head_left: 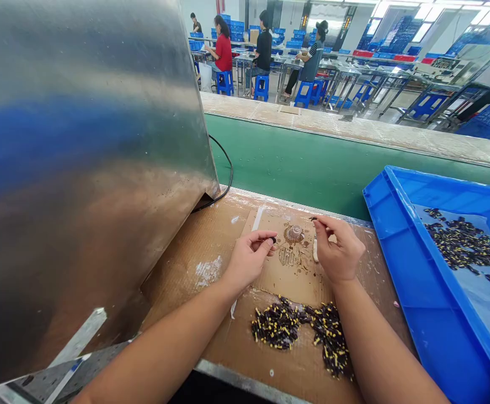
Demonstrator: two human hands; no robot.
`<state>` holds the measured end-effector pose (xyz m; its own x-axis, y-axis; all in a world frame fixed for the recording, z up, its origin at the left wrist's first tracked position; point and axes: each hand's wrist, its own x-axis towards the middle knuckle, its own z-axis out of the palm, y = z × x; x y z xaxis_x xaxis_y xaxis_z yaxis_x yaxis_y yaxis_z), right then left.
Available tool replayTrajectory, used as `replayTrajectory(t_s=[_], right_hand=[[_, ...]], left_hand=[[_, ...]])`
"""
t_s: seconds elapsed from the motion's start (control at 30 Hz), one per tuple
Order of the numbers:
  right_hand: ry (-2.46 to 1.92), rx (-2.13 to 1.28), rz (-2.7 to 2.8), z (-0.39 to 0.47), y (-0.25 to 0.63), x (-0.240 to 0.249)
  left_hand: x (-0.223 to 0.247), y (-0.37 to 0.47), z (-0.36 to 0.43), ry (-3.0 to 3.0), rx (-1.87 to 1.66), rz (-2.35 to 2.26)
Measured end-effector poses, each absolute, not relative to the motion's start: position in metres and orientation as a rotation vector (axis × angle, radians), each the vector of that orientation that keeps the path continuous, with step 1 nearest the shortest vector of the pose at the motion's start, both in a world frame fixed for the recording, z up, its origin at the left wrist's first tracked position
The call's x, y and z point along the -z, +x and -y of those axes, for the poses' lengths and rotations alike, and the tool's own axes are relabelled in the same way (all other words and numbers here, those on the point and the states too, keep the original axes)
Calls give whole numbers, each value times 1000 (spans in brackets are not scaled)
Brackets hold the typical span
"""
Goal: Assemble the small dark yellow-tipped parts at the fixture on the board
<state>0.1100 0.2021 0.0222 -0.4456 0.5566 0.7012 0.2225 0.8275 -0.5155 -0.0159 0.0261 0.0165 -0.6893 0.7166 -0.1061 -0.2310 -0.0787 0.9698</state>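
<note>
Between thumb and fingers, my left hand (251, 257) pinches a small black piece (273, 240) over the cardboard. My right hand (338, 247) is raised to the right, its fingertips closed on a thin dark piece (312, 219). Between the two hands a small clear cup (294, 233) sits on a stained cardboard sheet (270, 275). A white object partly shows beside my right hand. Nearer to me lie piles of small black pieces with yellow ends (278, 324), partly hidden at the right by my right forearm.
A blue bin (421, 280) at the right holds many black and yellow pieces on a sheet. A large metal housing (80, 168) fills the left, with a black cable (231, 168) behind it. Beyond the green belt (291, 163), several people sit at tables.
</note>
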Motion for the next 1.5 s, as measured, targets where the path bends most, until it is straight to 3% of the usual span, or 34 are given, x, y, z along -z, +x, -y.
replayTrajectory(t_s=[0.5, 0.83, 1.0, 1.13, 1.3, 1.5], right_hand=[[-716, -490, 2076, -191, 114, -42], [-722, -1881, 1480, -128, 135, -72], [-664, -1900, 1358, -112, 141, -44], [-567, -1883, 1448, -105, 144, -29], [-538, -2084, 1182, -104, 145, -38], [-608, -2352, 936, -112, 150, -50]], left_hand=[[-21, -14, -26, 317, -2003, -1233], [-26, -6, -21, 380, -1930, -1259], [-28, 1, -18, 509, -1870, -1341], [-29, 6, -14, 761, -1820, -1533], [-29, 0, -8, 1541, -1858, -1875], [-27, -9, 3, 2022, -1819, -1793]])
